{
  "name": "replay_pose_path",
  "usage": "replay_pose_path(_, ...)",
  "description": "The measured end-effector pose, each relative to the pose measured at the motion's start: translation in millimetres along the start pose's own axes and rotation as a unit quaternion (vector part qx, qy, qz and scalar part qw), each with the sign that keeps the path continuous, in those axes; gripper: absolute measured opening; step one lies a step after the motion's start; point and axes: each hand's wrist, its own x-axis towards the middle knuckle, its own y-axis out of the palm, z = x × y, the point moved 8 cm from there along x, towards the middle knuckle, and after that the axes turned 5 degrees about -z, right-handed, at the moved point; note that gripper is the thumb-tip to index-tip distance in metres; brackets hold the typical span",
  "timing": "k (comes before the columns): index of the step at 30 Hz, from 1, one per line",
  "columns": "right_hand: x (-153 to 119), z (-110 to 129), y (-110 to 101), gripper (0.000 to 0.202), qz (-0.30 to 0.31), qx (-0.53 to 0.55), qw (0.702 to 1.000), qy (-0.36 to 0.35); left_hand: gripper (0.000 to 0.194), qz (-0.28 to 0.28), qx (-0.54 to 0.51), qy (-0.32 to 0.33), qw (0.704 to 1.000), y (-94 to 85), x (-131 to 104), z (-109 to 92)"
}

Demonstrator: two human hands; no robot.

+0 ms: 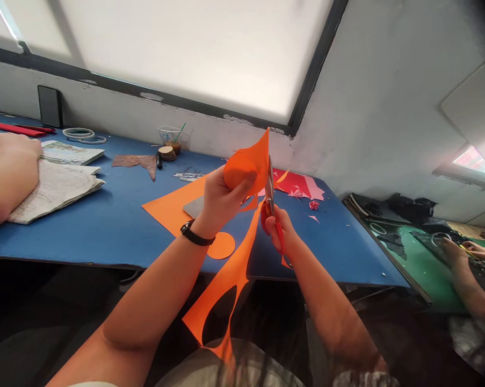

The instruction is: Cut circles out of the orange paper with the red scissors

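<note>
Raised above the blue table, my left hand (pixel 224 201) pinches a piece of orange paper (pixel 248 158) with a rounded left side and a pointed top corner. My right hand (pixel 280 228) grips red-handled scissors (pixel 270 185), whose blades stand upright along the paper's right edge. How far the blades are apart cannot be made out. An orange paper offcut (pixel 230 274) with a large rounded hole hangs down from near the scissors past the table edge. On the table below my left wrist lies an orange paper circle (pixel 221 245). A larger orange sheet (pixel 167 207) lies behind it, partly under a grey flat object (pixel 194 207).
Red and pink paper (pixel 302 185) with scraps lies at the back right of the blue table (pixel 117 226). A plastic cup (pixel 172 137) stands by the wall. Another person's arm (pixel 8 177) rests on papers at left; a co-worker's hands (pixel 463 252) are over a green table.
</note>
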Motion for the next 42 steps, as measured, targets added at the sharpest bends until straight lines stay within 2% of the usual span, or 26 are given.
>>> replay_pose_path(5, 2, -1, 2, 0.089, 0.001, 0.019, 1.0, 0.008, 0.076, 0.008, -0.002, 0.014, 1.0, 0.3, 1, 0)
replay_pose_path(14, -2, -2, -1, 0.087, -0.004, 0.0, 1.0, -0.005, 0.06, 0.006, 0.008, -0.014, 1.0, 1.2, -1, 1)
replay_pose_path(22, -4, -8, 3, 0.067, -0.013, 0.058, 0.997, 0.043, 0.071, -0.012, -0.001, 0.022, 1.0, 4.0, 1, -14)
replay_pose_path(27, -6, -12, 4, 0.066, -0.018, 0.069, 0.995, 0.074, 0.061, -0.004, 0.008, -0.011, 1.0, 2.0, -1, -1)
replay_pose_path(32, -8, -11, 2, 0.06, -0.027, 0.083, 0.993, 0.076, 0.067, 0.009, 0.016, -0.01, 1.0, -0.3, -1, 5)
replay_pose_path(37, -5, -8, 3, 0.071, -0.006, 0.04, 0.998, 0.038, 0.074, 0.0, 0.027, 0.016, 1.0, 1.9, -1, -5)
replay_pose_path(42, -2, -5, 0, 0.084, -0.016, 0.016, 0.999, 0.024, 0.069, 0.014, 0.01, -0.006, 1.0, 3.0, -1, 0)
